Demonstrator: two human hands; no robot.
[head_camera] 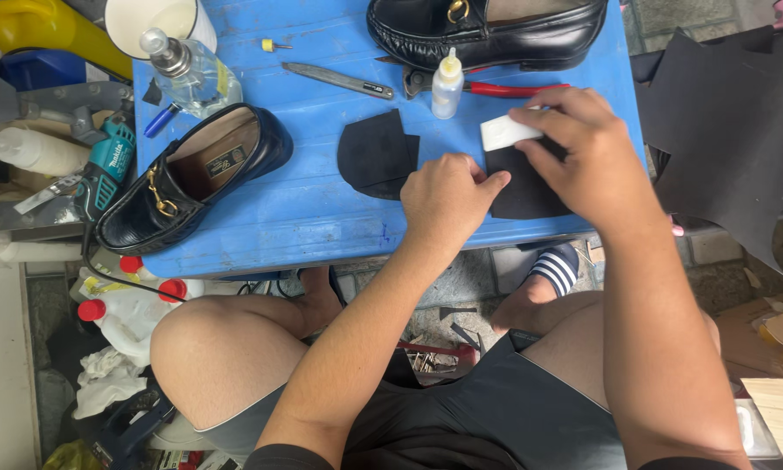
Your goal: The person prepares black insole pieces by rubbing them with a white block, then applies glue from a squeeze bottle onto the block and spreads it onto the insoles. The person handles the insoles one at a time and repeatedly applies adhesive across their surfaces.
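Blue bench (322, 218): carries all work items; the person sits at its near edge, bare knees below it.

Black sheet (731, 130): large, irregular, off the bench's right side, well apart from the hands.

Far shoe (487, 30): black loafer with gold buckle, lying across the bench's far edge.

Near shoe (187, 174): matching loafer at the bench's left end, opening upward, toe toward the near-left corner.

Right hand (583, 157): fingers curled around a white block (505, 132), held at the fingertips and set against the far edge of a black sole piece (526, 187). Hand closed on the block.

Left hand (448, 196): loosely fisted, fingertips pressed down on the left edge of the sole piece, pinning it to the bench. Whether it grips anything cannot be told.

Sole piece: flat on the bench near its near-right edge, between and partly under both hands.

Second sole piece (374, 155): black, rounded, just left of the left hand, not touching it.

Glass bottle (187, 70): clear, metal top, near the near shoe's heel.

Pliers (496, 87): red handles, just in front of the far shoe.

Knife (339, 80): grey, left of the pliers.

Small bottle (447, 85): white, upright, standing over the pliers.
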